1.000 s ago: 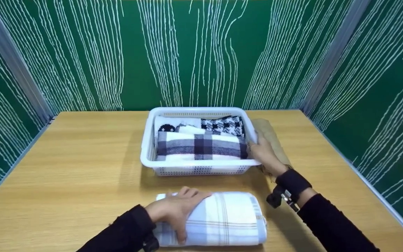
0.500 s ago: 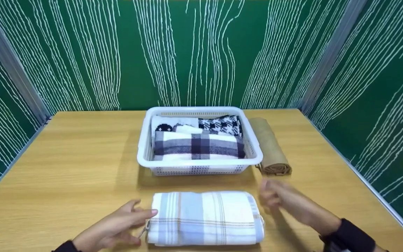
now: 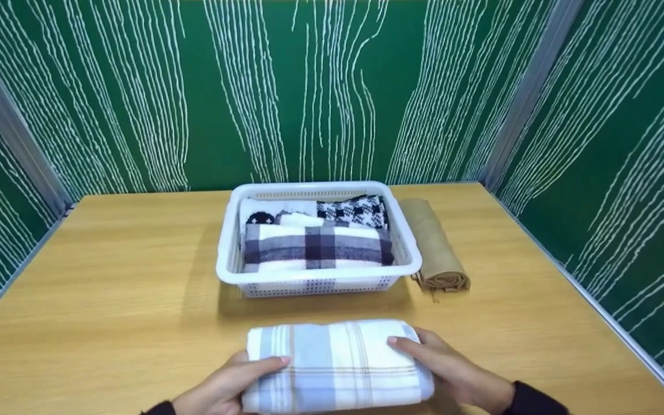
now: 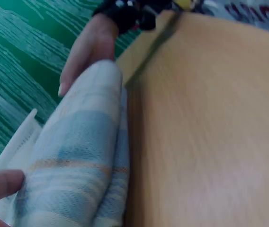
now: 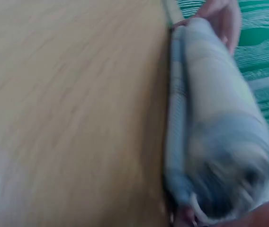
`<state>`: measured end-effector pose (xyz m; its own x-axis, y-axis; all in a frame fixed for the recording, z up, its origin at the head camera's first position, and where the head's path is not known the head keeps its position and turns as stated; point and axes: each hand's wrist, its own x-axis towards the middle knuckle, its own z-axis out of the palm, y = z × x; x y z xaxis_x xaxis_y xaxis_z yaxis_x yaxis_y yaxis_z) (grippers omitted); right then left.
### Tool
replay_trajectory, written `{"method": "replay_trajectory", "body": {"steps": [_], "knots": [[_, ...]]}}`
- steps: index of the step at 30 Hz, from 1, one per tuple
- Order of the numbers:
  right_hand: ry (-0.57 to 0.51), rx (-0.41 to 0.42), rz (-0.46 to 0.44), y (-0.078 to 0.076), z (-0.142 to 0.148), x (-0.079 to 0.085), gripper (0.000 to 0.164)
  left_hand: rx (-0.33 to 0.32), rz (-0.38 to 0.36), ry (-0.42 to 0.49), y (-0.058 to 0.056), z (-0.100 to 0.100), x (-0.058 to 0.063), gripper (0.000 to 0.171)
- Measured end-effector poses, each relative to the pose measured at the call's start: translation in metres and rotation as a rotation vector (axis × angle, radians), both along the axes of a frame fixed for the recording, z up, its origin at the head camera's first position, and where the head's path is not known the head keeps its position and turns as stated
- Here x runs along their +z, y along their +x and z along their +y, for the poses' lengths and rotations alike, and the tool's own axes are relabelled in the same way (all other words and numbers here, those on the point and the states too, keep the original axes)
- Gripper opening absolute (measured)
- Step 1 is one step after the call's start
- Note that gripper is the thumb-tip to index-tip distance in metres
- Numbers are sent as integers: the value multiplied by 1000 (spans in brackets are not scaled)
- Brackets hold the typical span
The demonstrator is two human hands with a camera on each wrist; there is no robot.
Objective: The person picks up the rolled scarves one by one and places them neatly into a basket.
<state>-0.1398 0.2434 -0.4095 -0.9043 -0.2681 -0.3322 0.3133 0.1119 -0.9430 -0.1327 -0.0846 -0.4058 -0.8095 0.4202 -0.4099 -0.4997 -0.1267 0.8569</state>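
Observation:
A rolled white-and-blue plaid cloth (image 3: 338, 369) lies lengthwise near the front of the table. My left hand (image 3: 225, 383) holds its left end, thumb on top and the other fingers out of sight beneath. At the right end, my right hand (image 3: 456, 372) grips the roll the same way, with the thumb over the upper face. The left wrist view shows the cloth (image 4: 77, 137) standing as a thick roll with a loose flap along one side. In the right wrist view, blurred by motion, the coiled end of the roll (image 5: 229, 170) faces the camera.
Beyond the roll stands a white plastic basket (image 3: 320, 278) with a grey-and-white checked cloth (image 3: 320, 248) and black-and-white patterned cloths (image 3: 355, 212) inside. A tan rolled cloth (image 3: 433, 245) lies against its right side. Green walls with white lines (image 3: 309, 86) enclose the table.
My right hand has left the basket's right side and come down to the roll's right end. My left hand has shifted from the roll's top to its left end. Both now hold it.

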Motion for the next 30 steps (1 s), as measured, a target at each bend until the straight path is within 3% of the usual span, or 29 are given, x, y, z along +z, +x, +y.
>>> {"method": "replay_trajectory", "body": {"steps": [4,15,22,27,30], "knots": [[-56,-33,-27,1,-8,-4,59,-13,20,73,7,5,-4,35],[-177,-54,-2,9,-17,7,56,41,-19,75,18,0,5,29],[-125,-35,40,6,-13,22,55,46,33,37,15,-5,21,29],[-102,-1,48,0,-5,42,53,28,86,31,13,-10,40,41],[-132,55,49,-4,0,55,43,21,114,21,11,-13,53,48]]}}
